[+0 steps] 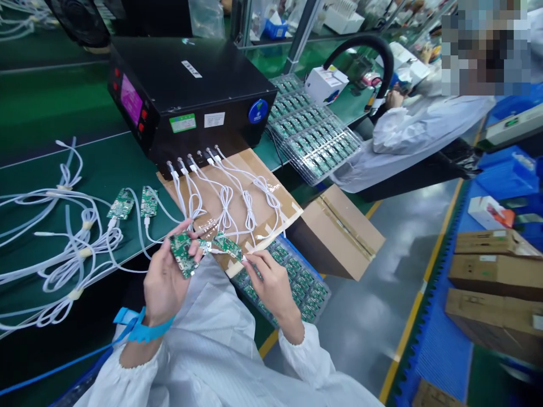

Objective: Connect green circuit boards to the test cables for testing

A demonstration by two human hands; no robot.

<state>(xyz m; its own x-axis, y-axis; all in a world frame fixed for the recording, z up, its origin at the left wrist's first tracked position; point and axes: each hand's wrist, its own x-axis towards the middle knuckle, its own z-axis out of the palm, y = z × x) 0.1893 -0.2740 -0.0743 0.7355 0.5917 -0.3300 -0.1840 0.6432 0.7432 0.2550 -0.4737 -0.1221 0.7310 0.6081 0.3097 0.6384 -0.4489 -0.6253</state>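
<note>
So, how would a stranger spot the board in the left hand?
Find the big black box with the pink screen. Lower down, past its white cables, comes the left hand with a blue wristband. The green circuit board lies across that palm, unlike the two boards on the green bench.

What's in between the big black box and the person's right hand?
In the head view, white cables, looped up, lie there on brown cardboard.
</note>
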